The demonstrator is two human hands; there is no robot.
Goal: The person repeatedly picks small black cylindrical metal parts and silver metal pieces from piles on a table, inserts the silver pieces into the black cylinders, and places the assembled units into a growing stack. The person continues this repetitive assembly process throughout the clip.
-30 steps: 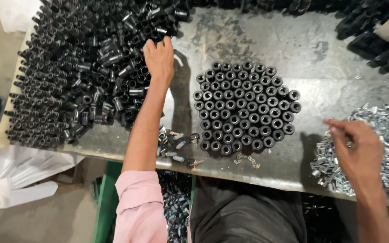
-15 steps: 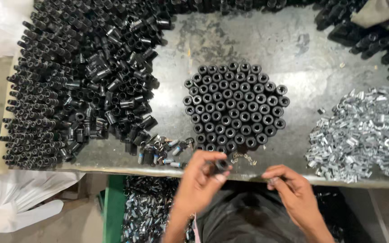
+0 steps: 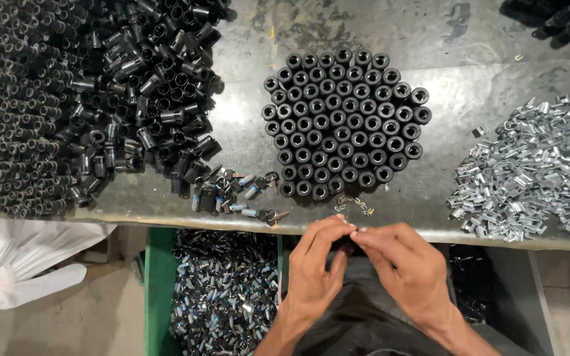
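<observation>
My left hand (image 3: 320, 264) and my right hand (image 3: 405, 264) meet fingertip to fingertip just below the table's front edge. Between them they pinch a small black tube (image 3: 347, 245), mostly hidden by the fingers. Anything else in my right fingers is hidden. Just beyond my hands, a round cluster of upright black tubes (image 3: 348, 122) stands on the grey metal table (image 3: 483, 39). A few tiny metal bits (image 3: 357, 204) lie at its near side.
A large heap of loose black tubes (image 3: 100, 99) covers the table's left part. Silver metal clips (image 3: 536, 171) are piled at the right. Small fitted pieces (image 3: 232, 194) lie near the front edge. A green bin (image 3: 156, 290) of parts sits below, beside a white bag (image 3: 28, 264).
My left hand came back from the black heap with a tube, and my right hand came back from the clip pile. Both now meet at the front edge.
</observation>
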